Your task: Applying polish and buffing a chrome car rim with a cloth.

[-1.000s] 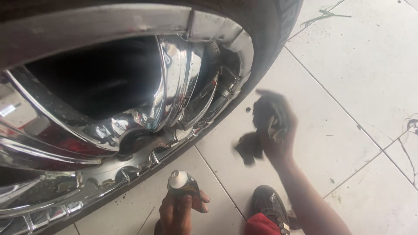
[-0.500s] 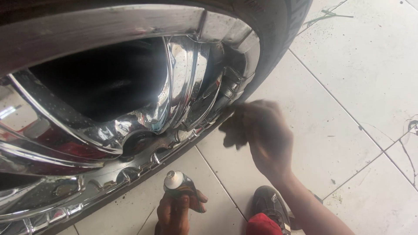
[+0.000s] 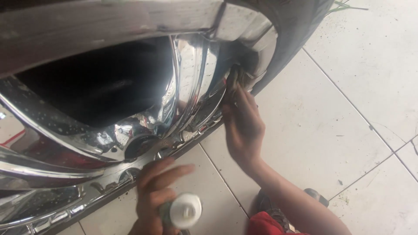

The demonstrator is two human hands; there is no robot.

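White floor tiles (image 3: 348,113) with dark grout lines spread under everything, and a big chrome wheel (image 3: 130,109) stands on them, filling the upper left of the view. Nearest the camera, just below the wheel's lower rim, the left hand (image 3: 152,196) grips a small spray can with a white cap (image 3: 185,211); its lower fingers are wrapped round the can's body while the upper ones stretch out loosely, slightly apart, toward the rim. Right of that hand, also below the wheel, a red piece of clothing (image 3: 265,224) and a dark shoe (image 3: 318,198) show beside the forearm. Farther up, the right hand (image 3: 244,126) reaches into the wheel's right edge, where the polished spokes meet the rim. Its fingers lie close together and pressed against the metal, and a dark cloth (image 3: 233,78) pokes out above the fingertips, touching the chrome; how tightly the cloth is pinched cannot be told. Beyond the hand, the black tyre (image 3: 300,26) curves round the wheel's outer side and meets the tiles.
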